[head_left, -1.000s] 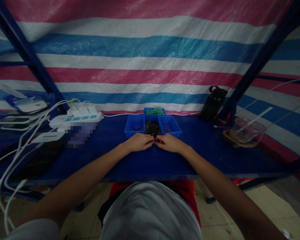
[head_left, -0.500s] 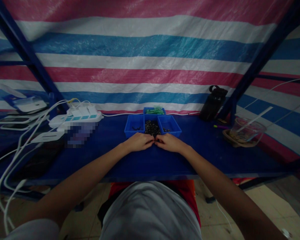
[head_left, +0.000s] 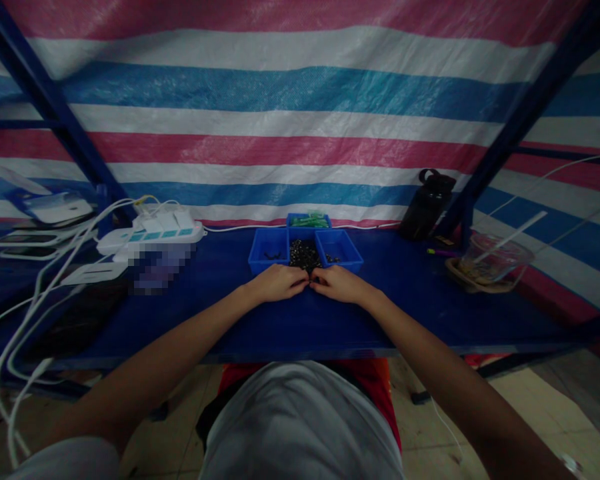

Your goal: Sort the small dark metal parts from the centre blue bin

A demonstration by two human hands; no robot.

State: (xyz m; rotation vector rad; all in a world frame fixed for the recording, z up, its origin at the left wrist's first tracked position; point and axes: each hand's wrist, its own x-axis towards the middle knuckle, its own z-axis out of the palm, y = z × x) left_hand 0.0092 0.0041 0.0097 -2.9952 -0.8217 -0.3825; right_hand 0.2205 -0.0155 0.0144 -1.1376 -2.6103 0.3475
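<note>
The left hand and right hand sit as they did a second ago, fingers curled and nearly meeting at the middle bin; whether they grip anything I cannot tell. Small, glinting black parts heap inside it. Boxy plastic side bins flank it, on a smooth blue surface.

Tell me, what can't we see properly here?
In the head view:
Anything between left hand and right hand: too small, partly covered by their grip.
Dark pieces in the middle tray: too tiny to identify.
Patch near the power strip: blurred into squares.
Left sleeve: cut off by the bottom edge.
</note>
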